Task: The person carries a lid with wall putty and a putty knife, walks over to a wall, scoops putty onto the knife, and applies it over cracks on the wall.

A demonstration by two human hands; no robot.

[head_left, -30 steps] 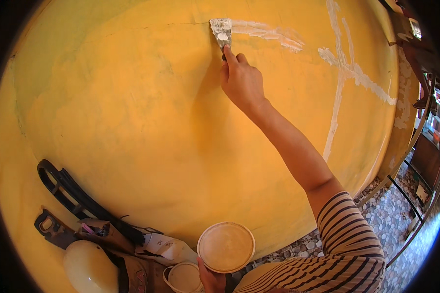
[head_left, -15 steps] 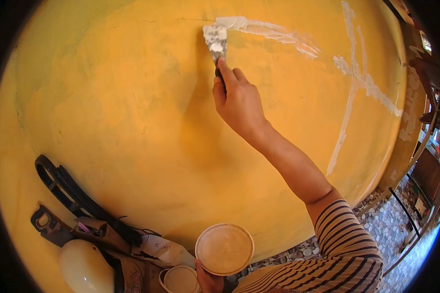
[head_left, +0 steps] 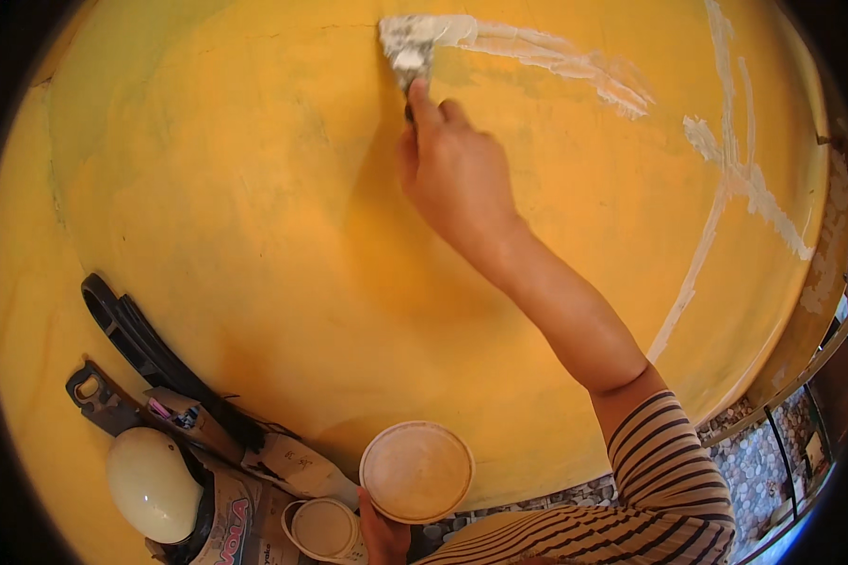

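My right hand is closed around the dark handle of a putty knife, index finger stretched along it toward the blade. White putty coats the blade, which lies against the yellow wall at the left end of a white putty streak. A thin crack runs leftward from there. Low in front of me, my left hand grips the edge of a round, pale lid-like disc. Most of that hand's fingers are hidden beneath the disc.
More putty lines cross on the wall at right. Lower left are a handsaw, a black curved strip, a cream helmet, a cardboard box and a pale tub. Pebble-patterned floor shows at lower right.
My right hand has moved the putty knife up and slightly left, bringing its blade to the streak's left end. The view has shifted a little; my left hand still holds the disc.
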